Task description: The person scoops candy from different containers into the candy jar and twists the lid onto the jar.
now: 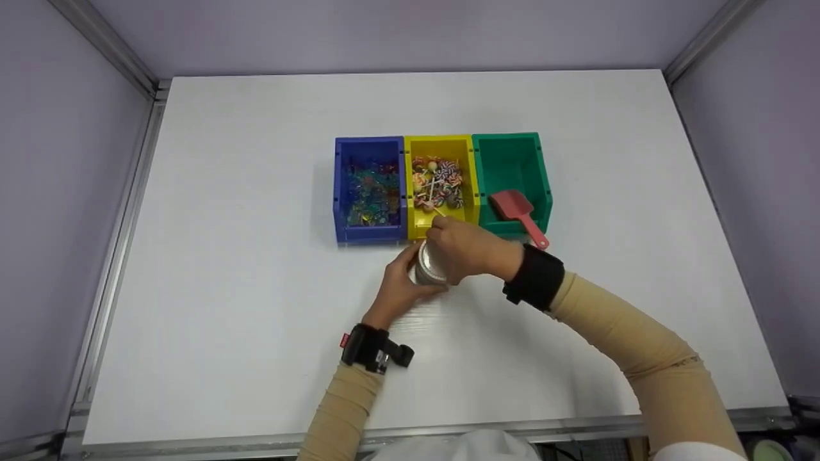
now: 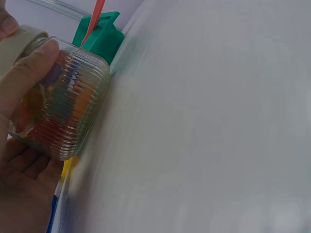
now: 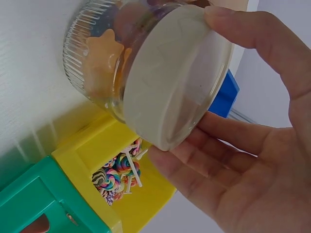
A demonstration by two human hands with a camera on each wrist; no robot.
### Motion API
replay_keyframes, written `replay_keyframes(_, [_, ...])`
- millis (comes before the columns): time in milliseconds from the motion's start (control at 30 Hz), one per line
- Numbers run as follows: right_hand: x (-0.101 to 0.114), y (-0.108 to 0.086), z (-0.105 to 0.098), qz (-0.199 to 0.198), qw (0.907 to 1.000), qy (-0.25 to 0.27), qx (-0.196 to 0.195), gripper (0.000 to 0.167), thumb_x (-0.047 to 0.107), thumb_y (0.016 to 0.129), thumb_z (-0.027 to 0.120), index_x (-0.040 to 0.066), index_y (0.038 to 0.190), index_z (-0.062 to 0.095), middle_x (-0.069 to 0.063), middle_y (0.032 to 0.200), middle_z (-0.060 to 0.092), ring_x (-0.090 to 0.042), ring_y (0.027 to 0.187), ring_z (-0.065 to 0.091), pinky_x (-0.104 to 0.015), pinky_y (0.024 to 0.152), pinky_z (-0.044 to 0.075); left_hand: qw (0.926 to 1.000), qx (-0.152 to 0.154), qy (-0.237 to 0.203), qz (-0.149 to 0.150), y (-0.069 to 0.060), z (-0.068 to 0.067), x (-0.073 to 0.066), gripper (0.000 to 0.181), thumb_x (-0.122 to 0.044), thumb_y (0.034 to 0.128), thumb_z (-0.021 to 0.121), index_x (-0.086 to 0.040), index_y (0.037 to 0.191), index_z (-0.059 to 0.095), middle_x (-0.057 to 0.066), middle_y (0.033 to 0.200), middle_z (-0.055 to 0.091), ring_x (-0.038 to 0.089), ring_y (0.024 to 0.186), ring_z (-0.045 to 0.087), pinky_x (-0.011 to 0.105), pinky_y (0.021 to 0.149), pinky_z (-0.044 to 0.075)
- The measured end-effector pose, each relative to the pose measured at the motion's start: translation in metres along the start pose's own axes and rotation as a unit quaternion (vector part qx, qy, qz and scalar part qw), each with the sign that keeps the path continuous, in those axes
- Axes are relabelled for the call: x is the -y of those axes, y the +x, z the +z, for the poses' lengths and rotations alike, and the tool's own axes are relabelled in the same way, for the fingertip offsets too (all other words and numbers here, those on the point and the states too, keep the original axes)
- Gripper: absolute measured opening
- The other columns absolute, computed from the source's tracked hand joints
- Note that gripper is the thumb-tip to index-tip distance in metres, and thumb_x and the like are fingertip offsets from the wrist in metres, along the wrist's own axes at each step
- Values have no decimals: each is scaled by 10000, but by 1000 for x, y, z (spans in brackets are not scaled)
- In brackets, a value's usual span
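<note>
A ribbed clear glass jar (image 2: 80, 109) holds colourful pieces, one of them an orange star shape (image 3: 104, 51). My left hand (image 1: 397, 291) grips the jar's body, its thumb along one side and its fingers on the other. Over the jar's mouth sits an off-white lid (image 3: 158, 80) with a clear top. The thumb and fingers of my right hand (image 1: 471, 248) hold this lid by its rim. In the head view both hands are just in front of the yellow bin (image 1: 442, 224), and they hide much of the jar.
Left of the yellow bin, which holds small swirl lollipops (image 1: 445, 176), stands a blue bin (image 1: 370, 235) of small translucent coloured pieces (image 1: 371, 195). On the right, a green bin (image 1: 506, 157) contains a pink scoop (image 1: 514, 205) whose handle sticks out over the front. All stand on a white table (image 1: 243, 256).
</note>
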State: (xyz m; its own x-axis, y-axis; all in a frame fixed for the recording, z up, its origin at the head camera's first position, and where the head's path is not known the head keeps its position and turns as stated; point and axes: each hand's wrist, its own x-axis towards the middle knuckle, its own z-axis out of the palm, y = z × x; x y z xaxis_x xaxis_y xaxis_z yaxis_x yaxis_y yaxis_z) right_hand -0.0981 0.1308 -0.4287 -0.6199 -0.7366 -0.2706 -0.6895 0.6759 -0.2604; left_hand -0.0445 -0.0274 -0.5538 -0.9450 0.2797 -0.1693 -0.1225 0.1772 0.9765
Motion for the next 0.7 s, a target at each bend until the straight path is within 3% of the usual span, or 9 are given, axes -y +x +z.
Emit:
replay_keyframes(200, [4, -1, -1, -403, 9967, -685, -157, 489, 218, 634, 833, -49, 1004, 655, -157, 958, 673, -265, 891, 579, -349, 836, 556, 10000, -16, 7, 43, 0, 0, -1, 896, -184, 684, 878, -142, 1453, 420, 67, 1488, 470, 228, 1404, 432, 364, 1182, 372])
replay_keyframes(300, [5, 0, -2, -482, 9953, -823, -171, 459, 222, 638, 827, -46, 973, 664, -145, 919, 680, -259, 862, 565, -355, 824, 544, 10000, -12, -14, 38, 0, 0, -1, 894, -183, 682, 880, -146, 1449, 423, 67, 1486, 472, 225, 1406, 428, 369, 1185, 367])
replay_keyframes(500, [5, 1, 0, -215, 9978, -593, -208, 547, 237, 594, 869, -48, 1006, 651, -161, 941, 676, -263, 878, 579, -355, 832, 566, 10000, -11, -41, -81, 1, 0, 0, 889, -184, 675, 885, -177, 1441, 434, 56, 1484, 476, 223, 1402, 428, 387, 1195, 350])
replay_keyframes(700, [12, 3, 0, 299, 9981, -538, -49, 593, 336, 642, 863, -74, 1027, 674, -182, 962, 704, -292, 912, 599, -382, 797, 589, 9999, 20, 91, 84, 0, 0, 1, 880, -210, 695, 874, -180, 1450, 423, 44, 1486, 472, 226, 1393, 446, 384, 1180, 376])
